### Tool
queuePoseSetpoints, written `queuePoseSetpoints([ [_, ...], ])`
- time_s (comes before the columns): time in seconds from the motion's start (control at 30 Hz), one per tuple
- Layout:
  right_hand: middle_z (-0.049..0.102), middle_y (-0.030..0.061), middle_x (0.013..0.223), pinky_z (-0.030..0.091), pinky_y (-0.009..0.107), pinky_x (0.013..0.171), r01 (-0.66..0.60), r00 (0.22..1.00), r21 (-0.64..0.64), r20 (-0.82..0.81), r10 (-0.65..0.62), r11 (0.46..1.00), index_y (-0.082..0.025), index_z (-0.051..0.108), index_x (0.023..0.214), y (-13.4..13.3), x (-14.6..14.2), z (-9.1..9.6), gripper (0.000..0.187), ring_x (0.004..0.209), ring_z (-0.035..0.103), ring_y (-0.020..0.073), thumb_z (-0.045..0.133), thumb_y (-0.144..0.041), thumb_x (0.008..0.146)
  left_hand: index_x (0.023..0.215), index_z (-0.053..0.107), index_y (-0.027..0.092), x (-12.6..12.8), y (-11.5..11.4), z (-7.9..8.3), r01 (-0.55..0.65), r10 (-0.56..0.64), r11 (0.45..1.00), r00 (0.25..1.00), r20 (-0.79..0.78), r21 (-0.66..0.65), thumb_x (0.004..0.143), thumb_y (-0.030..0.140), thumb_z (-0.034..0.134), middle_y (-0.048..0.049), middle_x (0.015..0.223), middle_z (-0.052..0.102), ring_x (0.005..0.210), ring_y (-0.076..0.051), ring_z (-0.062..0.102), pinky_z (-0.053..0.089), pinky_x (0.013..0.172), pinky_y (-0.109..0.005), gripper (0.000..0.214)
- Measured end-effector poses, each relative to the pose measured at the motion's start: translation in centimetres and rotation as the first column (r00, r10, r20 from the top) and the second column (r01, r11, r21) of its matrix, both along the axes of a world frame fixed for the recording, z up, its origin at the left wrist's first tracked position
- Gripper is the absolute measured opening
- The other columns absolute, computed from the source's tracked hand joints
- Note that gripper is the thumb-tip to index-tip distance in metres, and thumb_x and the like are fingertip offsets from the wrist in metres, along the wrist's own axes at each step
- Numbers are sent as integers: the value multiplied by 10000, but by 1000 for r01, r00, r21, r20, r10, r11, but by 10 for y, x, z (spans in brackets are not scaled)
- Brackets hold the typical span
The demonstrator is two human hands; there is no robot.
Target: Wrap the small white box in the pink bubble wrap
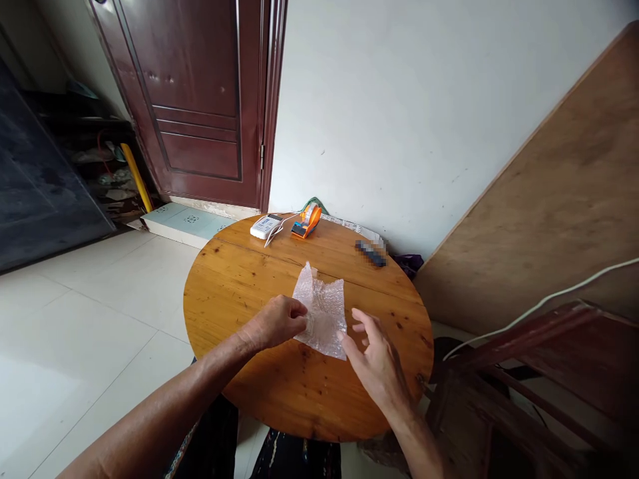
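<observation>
A clear, crinkled sheet of bubble wrap (327, 313) lies on the round wooden table (239, 279), one corner standing up at its far left. My left hand (282, 321) is closed at the sheet's left edge, thumb and fingers pinched on the wrap. At the right edge is my right hand (374, 356), its fingers spread and curved, the thumb touching or very near the wrap. Whether anything lies inside the wrap I cannot make out.
Toward the table's far side are a white box with a cable (266, 227), an orange tape dispenser (307, 221) and a dark, blurred-out object (371, 253). A white wall (369, 120) stands behind, a wooden board (529, 199) at right, a dark red door (200, 100) at left.
</observation>
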State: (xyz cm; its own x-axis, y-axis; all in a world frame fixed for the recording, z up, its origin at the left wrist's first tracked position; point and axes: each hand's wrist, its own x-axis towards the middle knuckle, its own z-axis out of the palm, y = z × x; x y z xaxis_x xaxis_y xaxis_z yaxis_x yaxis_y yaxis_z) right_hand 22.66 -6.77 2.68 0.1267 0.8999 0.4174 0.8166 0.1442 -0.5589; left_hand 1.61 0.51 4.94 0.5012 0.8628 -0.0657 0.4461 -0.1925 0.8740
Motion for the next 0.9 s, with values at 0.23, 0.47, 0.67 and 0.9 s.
queuePoseSetpoints([
  [0.23, 713, 95, 942, 524, 369, 719, 16, 970, -360, -220, -101, 933, -141, 473, 1354, 5, 5, -11, 712, 779, 683, 238, 567, -585, 806, 693, 707, 164, 7, -5, 4, 7, 58, 966, 968, -246, 259, 706, 148, 578, 19, 597, 515, 586, -118, 464, 346, 588, -242, 131],
  [0.47, 701, 40, 822, 489, 343, 690, 1, 949, -344, -297, -110, 939, -129, 381, 1425, 26, -23, -16, 740, 761, 659, 234, 605, -402, 775, 933, 772, 206, 2, -3, -14, 24, 68, 887, 981, -181, 461, 729, 180, 664, -97, 1057, 646, 1005, -244, 607, 493, 916, -348, 233],
  [0.67, 685, 6, 792, 494, 287, 612, -93, 818, -266, -569, -79, 959, -146, 417, 1388, 32, -37, -10, 710, 673, 622, 179, 611, -370, 742, 970, 748, 189, 7, -11, -14, 42, 53, 914, 973, -223, 404, 781, 183, 645, -103, 1077, 631, 1006, -237, 618, 507, 906, -343, 215],
  [0.9, 591, -52, 643, 387, 229, 335, -103, 735, -313, -664, -140, 944, -143, 460, 1361, 32, -40, -2, 731, 445, 490, 127, 654, -407, 708, 1001, 726, 202, 13, -19, -7, 75, 46, 926, 950, -308, 369, 828, 249, 619, -92, 1085, 616, 1019, -241, 609, 510, 887, -343, 209],
])
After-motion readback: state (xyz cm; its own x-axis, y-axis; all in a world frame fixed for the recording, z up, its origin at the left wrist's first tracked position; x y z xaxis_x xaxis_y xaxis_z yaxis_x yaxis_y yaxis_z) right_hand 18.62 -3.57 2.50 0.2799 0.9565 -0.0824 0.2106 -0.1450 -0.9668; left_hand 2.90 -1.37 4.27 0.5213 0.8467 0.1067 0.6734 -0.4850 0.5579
